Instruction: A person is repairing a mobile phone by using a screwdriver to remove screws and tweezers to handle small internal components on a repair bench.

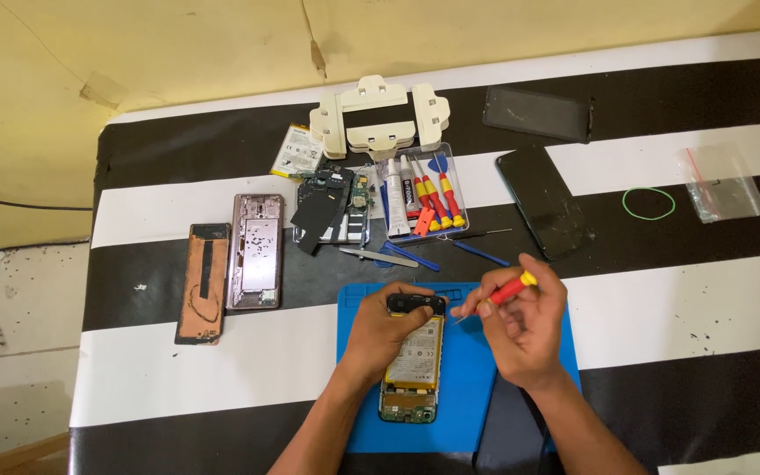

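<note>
My hands on an opened phone at the near edge of the striped table

My left hand (386, 327) grips the top end of the opened phone (412, 369), which lies back off on the blue mat (468, 387) by the table's near edge: a yellowish battery fills its middle, a green board shows at its bottom, a black camera strip at its top. My right hand (521, 325) pinches a red-and-yellow screwdriver (508, 289), tip just beside the phone's top right corner. Toward the left edge lie two phone shells (230, 268) side by side; toward the far edge, two dark glass panels (543, 158), one cream clamp (380, 116), a clear tray (420, 193) with three more screwdrivers, one green rubber band (648, 203), one plastic bag (721, 183)
</note>
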